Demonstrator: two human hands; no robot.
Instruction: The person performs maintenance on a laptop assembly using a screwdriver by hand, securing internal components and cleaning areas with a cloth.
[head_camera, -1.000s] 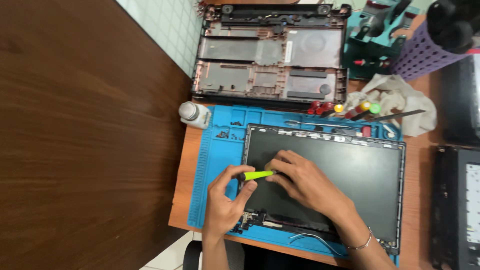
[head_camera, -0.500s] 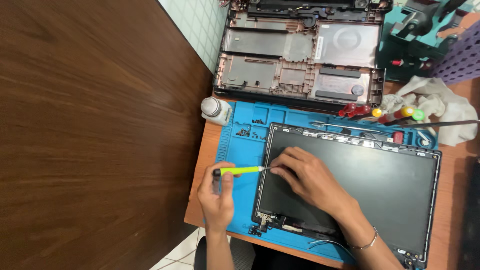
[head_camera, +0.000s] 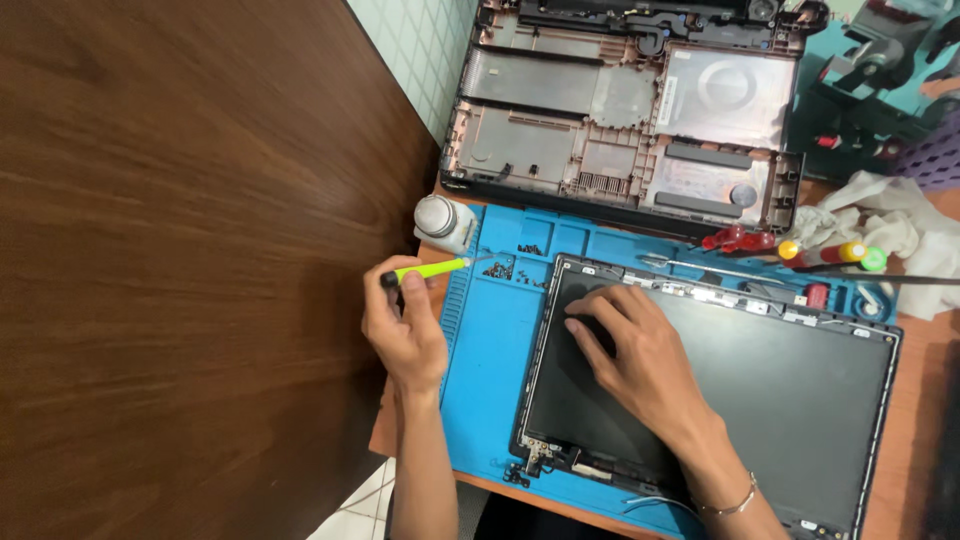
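Left hand (head_camera: 405, 330) w/ screwdriver (head_camera: 428, 270) moved off panel (head_camera: 760, 390) — tip blurred.

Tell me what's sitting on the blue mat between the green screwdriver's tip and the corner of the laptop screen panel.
A small pile of dark screws in a mat compartment, seen in the head view.

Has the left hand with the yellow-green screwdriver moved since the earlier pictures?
Yes. The left hand carried the yellow-green screwdriver off the black laptop screen panel, toward the blue mat's screw tray.
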